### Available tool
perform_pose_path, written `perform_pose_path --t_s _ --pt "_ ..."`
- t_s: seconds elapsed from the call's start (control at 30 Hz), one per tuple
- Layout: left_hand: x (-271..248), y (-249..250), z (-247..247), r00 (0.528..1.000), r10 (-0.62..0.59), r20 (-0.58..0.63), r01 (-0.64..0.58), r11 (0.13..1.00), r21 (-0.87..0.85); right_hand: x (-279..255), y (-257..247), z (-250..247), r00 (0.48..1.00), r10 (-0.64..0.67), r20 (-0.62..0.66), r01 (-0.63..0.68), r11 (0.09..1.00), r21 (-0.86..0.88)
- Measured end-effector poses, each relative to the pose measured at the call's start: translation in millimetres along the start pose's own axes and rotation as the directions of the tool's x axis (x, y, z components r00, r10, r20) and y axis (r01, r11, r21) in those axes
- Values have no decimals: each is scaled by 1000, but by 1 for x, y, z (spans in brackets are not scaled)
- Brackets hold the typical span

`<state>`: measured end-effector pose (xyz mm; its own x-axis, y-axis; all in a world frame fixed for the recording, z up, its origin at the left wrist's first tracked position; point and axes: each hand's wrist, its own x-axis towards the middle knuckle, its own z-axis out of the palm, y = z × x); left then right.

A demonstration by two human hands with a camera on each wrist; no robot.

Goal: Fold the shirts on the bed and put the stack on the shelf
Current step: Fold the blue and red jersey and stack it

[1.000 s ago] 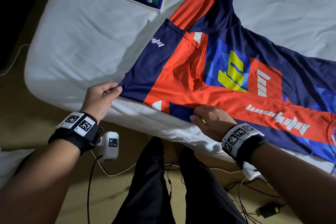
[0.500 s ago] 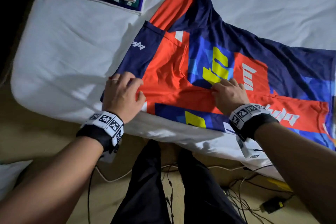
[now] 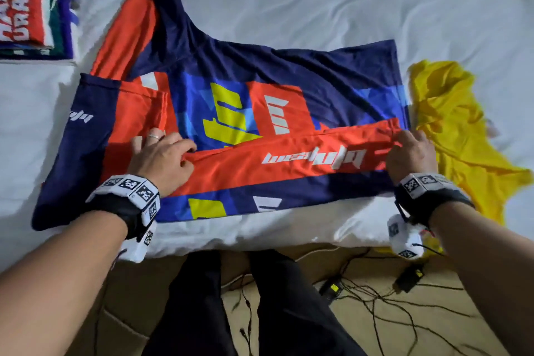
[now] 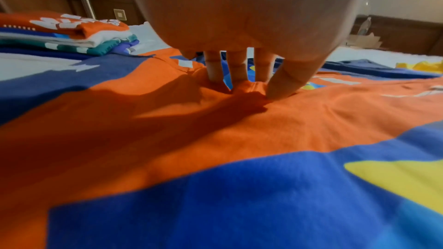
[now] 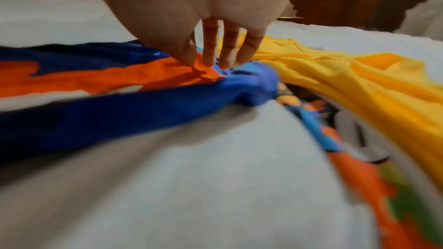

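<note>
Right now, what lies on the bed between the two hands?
In the head view, only the jersey's folded-over orange strip with white lettering spans from the left hand to the right hand.

- I see the navy, orange and blue jersey point(image 3: 231, 113) spread flat on the bed, its near edge folded over beneath my fingers point(image 4: 236, 67).
- The folded stack point(image 3: 31, 6) sits far-left of them.
- A crumpled yellow shirt point(image 3: 450, 124) lies just right.

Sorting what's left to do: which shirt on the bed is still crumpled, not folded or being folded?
The plain yellow shirt, bunched loosely beside the right hand. The navy-orange jersey lies flat under both hands, and the stack is already folded.
</note>
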<state>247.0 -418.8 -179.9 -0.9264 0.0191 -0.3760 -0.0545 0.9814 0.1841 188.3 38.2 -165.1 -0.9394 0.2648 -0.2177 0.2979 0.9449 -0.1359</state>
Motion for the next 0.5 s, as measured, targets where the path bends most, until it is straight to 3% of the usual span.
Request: perform_pose_path --t_s 0.07,0.17,0.23,0.37,0.5 --pt "5 4 -3 999 -14 32 11 997 81 -2 20 1 996 -74 41 77 995 -68" --pt "12 8 -5 999 -30 15 28 992 119 8 22 -2 949 -302 89 313 935 -168" --pt "17 9 -7 999 -49 20 46 991 128 25 13 -5 932 -347 101 360 916 -174" --pt "23 17 -13 996 -90 2 90 995 49 58 13 -6 967 -192 167 213 969 -122" --pt "27 29 -20 986 -163 -15 161 982 -96 63 32 -14 984 -78 160 56 989 140"
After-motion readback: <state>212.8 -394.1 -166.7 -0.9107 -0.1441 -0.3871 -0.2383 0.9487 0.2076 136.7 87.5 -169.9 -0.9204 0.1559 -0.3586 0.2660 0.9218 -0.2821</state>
